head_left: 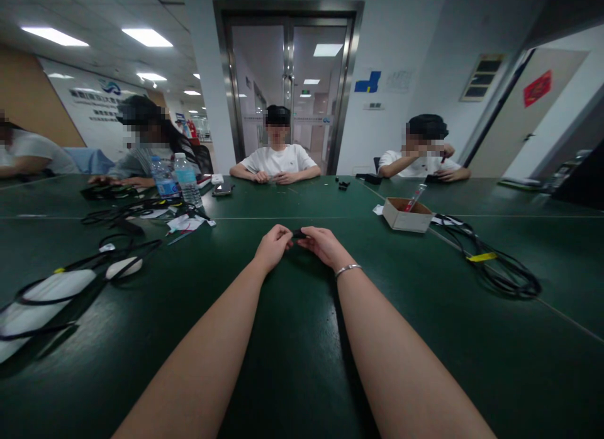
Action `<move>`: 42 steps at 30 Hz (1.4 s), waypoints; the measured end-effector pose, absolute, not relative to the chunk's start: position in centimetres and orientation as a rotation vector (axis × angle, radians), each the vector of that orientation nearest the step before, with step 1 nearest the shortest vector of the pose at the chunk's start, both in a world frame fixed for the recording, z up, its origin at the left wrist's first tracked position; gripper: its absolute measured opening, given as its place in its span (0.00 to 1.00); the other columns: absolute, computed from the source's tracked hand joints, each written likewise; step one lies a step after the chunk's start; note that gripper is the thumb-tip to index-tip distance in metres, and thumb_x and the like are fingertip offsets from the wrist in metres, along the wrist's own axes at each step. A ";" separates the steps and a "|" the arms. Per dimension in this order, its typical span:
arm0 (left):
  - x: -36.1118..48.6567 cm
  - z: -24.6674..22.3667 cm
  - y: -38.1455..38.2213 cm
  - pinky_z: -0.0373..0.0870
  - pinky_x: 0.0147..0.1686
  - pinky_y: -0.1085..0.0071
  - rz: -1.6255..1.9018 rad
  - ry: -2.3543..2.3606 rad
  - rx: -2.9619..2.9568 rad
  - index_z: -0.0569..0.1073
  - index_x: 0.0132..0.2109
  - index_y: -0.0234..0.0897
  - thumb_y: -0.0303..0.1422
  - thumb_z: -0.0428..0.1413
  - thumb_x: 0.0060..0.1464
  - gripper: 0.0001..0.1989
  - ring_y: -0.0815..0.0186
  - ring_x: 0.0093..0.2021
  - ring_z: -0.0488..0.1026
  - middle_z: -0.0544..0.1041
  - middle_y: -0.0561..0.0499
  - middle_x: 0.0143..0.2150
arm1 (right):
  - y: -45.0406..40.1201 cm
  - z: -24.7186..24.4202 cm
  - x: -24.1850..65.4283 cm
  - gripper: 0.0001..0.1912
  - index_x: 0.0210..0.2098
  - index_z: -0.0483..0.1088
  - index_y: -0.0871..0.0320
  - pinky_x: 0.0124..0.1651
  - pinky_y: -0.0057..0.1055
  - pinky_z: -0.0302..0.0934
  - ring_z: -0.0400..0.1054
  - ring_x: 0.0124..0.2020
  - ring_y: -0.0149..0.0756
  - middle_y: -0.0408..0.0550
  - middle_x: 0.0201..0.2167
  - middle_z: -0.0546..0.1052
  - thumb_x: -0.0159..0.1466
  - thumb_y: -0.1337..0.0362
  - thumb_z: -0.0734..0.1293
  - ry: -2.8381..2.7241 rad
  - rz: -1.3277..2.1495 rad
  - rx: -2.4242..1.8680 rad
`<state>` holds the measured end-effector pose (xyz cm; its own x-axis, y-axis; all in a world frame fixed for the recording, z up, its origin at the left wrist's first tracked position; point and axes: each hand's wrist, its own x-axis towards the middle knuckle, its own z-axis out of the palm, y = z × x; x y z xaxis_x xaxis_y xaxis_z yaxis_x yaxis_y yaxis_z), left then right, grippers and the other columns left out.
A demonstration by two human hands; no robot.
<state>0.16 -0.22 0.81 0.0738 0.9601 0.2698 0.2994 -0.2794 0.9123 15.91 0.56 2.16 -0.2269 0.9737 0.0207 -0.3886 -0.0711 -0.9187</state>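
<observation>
A small black piece [299, 234] is held between my two hands, above the middle of the green table [292, 338]. Its kind is too small to make out. My right hand [323, 244] is closed on its right end, with a silver bangle round the wrist. At the other end, my left hand [274, 245] pinches with thumb and forefinger close to the piece's left tip. Whether the left fingers grip that same piece or something smaller is hidden.
Black cables [507, 272] lie coiled at right, near an open cardboard box [406, 215] with a red screwdriver-like tool [415, 198]. At left are more cables [136, 250], a white mouse [124, 268], a white keyboard-like object [47, 297] and water bottles [187, 181]. Several people sit around the table.
</observation>
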 end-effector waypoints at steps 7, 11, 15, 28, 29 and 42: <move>0.1 0.6 0.0 0.66 0.34 0.69 1.116 1.451 1.771 0.70 0.27 0.36 0.52 0.38 0.58 0.28 0.65 0.28 0.71 0.75 0.48 0.27 | 0.6 2.2 15.9 0.06 0.26 0.72 0.64 0.32 0.24 0.69 0.71 0.24 0.30 0.49 0.27 0.76 0.57 0.70 0.72 -1.058 1.559 -0.818; 0.1 0.4 0.1 0.66 0.33 0.70 1.154 1.365 1.727 0.70 0.35 0.38 0.48 0.44 0.57 0.19 0.66 0.29 0.72 0.76 0.51 0.30 | 0.5 2.2 15.9 0.05 0.27 0.73 0.65 0.32 0.24 0.69 0.71 0.23 0.30 0.50 0.26 0.76 0.59 0.72 0.70 -1.038 1.549 -0.822; 0.1 0.5 0.0 0.65 0.34 0.69 1.116 1.408 1.784 0.70 0.30 0.37 0.49 0.41 0.59 0.23 0.65 0.29 0.71 0.75 0.50 0.28 | 0.5 2.2 15.9 0.05 0.26 0.72 0.65 0.32 0.25 0.69 0.71 0.23 0.30 0.50 0.27 0.76 0.58 0.71 0.71 -1.045 1.559 -0.814; 0.0 0.5 0.1 0.65 0.35 0.68 1.100 1.460 1.792 0.70 0.27 0.36 0.52 0.38 0.59 0.28 0.65 0.28 0.71 0.75 0.49 0.27 | 0.4 2.4 15.8 0.05 0.27 0.72 0.66 0.31 0.24 0.70 0.72 0.23 0.31 0.50 0.26 0.76 0.59 0.73 0.70 -1.018 1.549 -0.833; 0.0 0.4 0.1 0.65 0.34 0.68 1.114 1.450 1.777 0.70 0.28 0.37 0.51 0.38 0.59 0.27 0.65 0.28 0.71 0.75 0.49 0.27 | 0.4 2.4 15.8 0.05 0.27 0.71 0.66 0.31 0.24 0.70 0.71 0.23 0.31 0.50 0.25 0.76 0.59 0.73 0.70 -1.016 1.548 -0.833; 0.0 0.9 -0.4 0.64 0.34 0.69 1.110 1.462 1.786 0.69 0.27 0.36 0.53 0.38 0.58 0.29 0.65 0.28 0.71 0.75 0.49 0.26 | 0.5 2.3 15.8 0.07 0.27 0.71 0.66 0.31 0.25 0.70 0.72 0.23 0.31 0.50 0.25 0.76 0.61 0.76 0.67 -1.006 1.547 -0.826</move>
